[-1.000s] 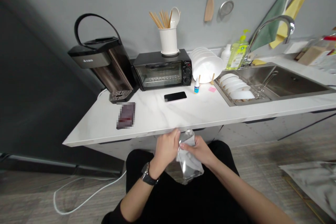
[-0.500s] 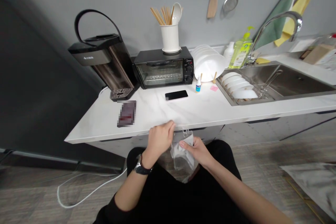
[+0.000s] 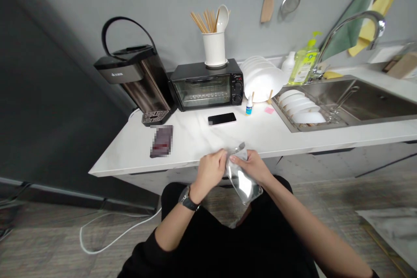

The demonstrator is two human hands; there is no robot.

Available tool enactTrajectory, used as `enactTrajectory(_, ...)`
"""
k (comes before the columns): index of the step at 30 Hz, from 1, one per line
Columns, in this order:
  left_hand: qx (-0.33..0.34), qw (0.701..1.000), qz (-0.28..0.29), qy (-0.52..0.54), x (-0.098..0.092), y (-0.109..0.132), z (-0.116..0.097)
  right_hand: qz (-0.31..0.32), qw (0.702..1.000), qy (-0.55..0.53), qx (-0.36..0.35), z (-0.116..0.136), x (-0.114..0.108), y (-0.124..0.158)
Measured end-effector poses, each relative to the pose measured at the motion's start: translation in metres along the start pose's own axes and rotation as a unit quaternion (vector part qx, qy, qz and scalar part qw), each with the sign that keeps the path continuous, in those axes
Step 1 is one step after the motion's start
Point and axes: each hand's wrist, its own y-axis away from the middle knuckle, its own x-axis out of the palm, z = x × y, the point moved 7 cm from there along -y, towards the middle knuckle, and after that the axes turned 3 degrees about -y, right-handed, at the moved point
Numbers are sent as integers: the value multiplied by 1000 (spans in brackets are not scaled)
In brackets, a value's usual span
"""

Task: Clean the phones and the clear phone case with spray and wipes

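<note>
A clear plastic bag (image 3: 245,184) hangs tilted at the counter's front edge, glinting with reflected light. My right hand (image 3: 253,165) grips its upper part, thumb on top; what is inside the bag is hard to make out. Close against the bag's left side, my left hand (image 3: 211,168) is closed with its fingertips at the plastic, and a watch is on that wrist. On the counter beyond lie a black-screened phone (image 3: 222,119) and a small white bottle with a blue label (image 3: 249,106). A pink slip of paper (image 3: 269,110) lies beside the bottle.
A black toaster oven (image 3: 205,89) carries a white utensil holder (image 3: 215,50). To its left stands a tall dark drink dispenser (image 3: 137,82), with a blurred-out flat item (image 3: 162,141) before it. White plates (image 3: 263,82) and a sink (image 3: 368,113) with bowls are at the right.
The bag has come up and turned in my right hand, its lower end swinging right. Both hands have shifted slightly right, and the whole view has moved a little.
</note>
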Motion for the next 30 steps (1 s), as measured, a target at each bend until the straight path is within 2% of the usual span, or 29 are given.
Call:
enactTrajectory(2,35,999,14,9,1,-3,-7,-6,1000,2,-8,6,-4,-6)
enactTrajectory(3,32,999,-2,9,-3,-6,-6,4,1000,2,-10,8,-3,-8)
enactTrajectory(6,-25,997,-67,23,-11,-13,2,26,999,18,-10,13,-1,-13)
enactTrajectory(7,-34,996,-72,33,-10,-15,2,23,999,26,-11,15,-2,-15)
enactTrajectory(11,26,997,-20,65,1,-19,-8,20,999,38,-22,20,-6,-21)
enactTrajectory(15,-57,993,-96,22,-25,-28,20,35,996,74,-20,13,-3,-16)
enactTrajectory(17,-67,993,-98,10,-29,-30,27,22,996,86,-26,12,-3,-11)
enactTrajectory(20,-44,997,-60,-5,-17,-28,21,10,999,35,-31,15,-3,-6)
enactTrajectory(24,-17,999,-40,2,-2,-19,7,32,999,-36,-20,15,-3,-7)
enactTrajectory(27,7,999,-31,21,1,-15,2,20,999,1,-31,13,-10,-13)
enactTrajectory(30,22,999,-27,32,1,-15,1,-44,993,95,-47,12,-20,-18)
